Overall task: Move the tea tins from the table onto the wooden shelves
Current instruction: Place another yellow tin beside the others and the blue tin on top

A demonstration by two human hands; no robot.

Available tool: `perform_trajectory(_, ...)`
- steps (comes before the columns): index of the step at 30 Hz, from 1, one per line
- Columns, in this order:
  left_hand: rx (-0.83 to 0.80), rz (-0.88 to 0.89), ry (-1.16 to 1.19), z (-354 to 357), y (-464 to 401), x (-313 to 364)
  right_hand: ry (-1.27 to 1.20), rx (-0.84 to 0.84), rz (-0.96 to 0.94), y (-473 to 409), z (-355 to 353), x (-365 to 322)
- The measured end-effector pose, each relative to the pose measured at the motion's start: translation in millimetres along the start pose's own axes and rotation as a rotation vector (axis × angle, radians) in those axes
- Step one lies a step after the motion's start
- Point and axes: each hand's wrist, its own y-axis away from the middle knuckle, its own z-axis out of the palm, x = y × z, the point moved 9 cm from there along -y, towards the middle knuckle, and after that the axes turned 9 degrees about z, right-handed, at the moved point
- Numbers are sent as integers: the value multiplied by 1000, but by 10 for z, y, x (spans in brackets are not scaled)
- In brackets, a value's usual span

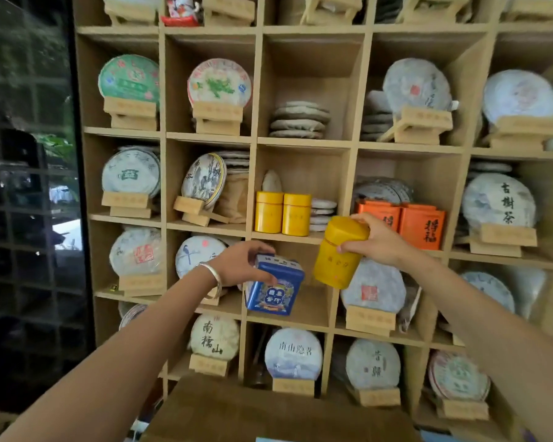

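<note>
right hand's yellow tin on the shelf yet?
No, the right hand holds the yellow tin tilted in the air in front of the shelves, below the two yellow tins already standing there.

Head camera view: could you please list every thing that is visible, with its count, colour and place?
yellow tins on shelf: two, yellow, side by side in a middle compartment
orange tins: at least two, orange, in the compartment to the right of those
held yellow tin: one, yellow, tilted, in front of the shelves
blue tin: one, blue, square, in front of a lower compartment
tea cakes: many, mostly white or green wrappers, on small wooden stands or stacked
wooden shelves: one unit, light wood
bracelet: one, silver, left wrist
left hand: grips the blue tin
right hand: grips the held yellow tin
</note>
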Motion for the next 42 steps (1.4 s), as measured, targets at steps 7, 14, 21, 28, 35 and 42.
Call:
perform_trajectory(7, 23, 14, -14, -263, -895, -270, 179, 58, -74, -943, -125, -95)
perform_trajectory(14, 28, 34, 30, -344, -1383, -498, 543, 102, -206, -1532, -69, -461)
perform_trajectory(21, -33, 72, 74, -380, -1581, -676, 841, 98, -226, -1787, 106, -706)
perform_trajectory(28, -57, 108, 106, -462, -1568, -786, 1138, 83, -185, -1880, 162, -591)
perform_trajectory(35, -81, 108, 125, -429, -1568, -875, 1203, 43, -172, -1989, 164, -496)
perform_trajectory(42, -85, 139, 147, -433, -1596, -814, 1459, 113, -253, -2050, 259, -410)
